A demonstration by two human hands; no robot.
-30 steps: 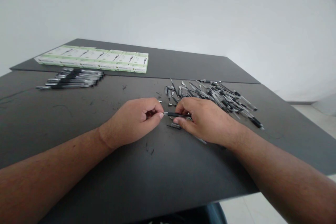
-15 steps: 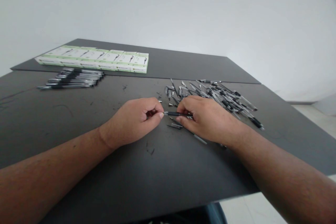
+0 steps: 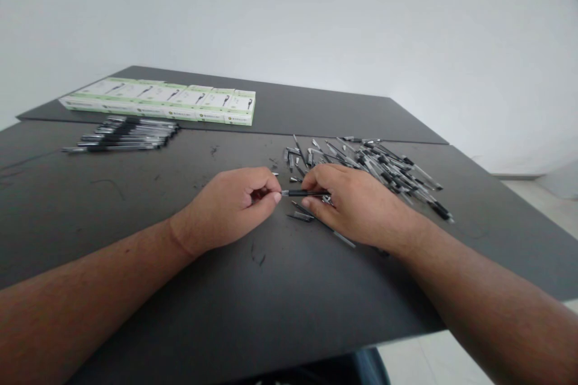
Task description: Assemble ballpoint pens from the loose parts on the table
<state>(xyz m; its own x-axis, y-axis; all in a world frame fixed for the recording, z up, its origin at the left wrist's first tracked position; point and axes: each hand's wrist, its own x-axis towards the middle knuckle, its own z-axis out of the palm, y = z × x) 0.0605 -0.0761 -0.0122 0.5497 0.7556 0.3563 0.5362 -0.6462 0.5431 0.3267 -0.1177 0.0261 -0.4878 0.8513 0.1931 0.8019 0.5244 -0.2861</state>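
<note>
Between my two hands a pen with a black grip lies level, just above the table. My left hand pinches its left end between thumb and forefinger. The thumb and fingers of my right hand are closed on its other end, and part of that end is hidden by the hand. Just under and behind my right hand, loose pen parts are scattered: small tips, clear caps and thin refills. One long thin refill or pen slants out beneath the right palm.
To the right lies a jumbled heap of clear pen barrels with black grips. A row of pens lies on the left. Behind it stand green and white boxes in a line. The dark table has a seam across it; a wall rises behind.
Both hands stay almost in place with the pen between them. The right fingers have shifted very slightly along the pen. Nothing else has visibly moved.
</note>
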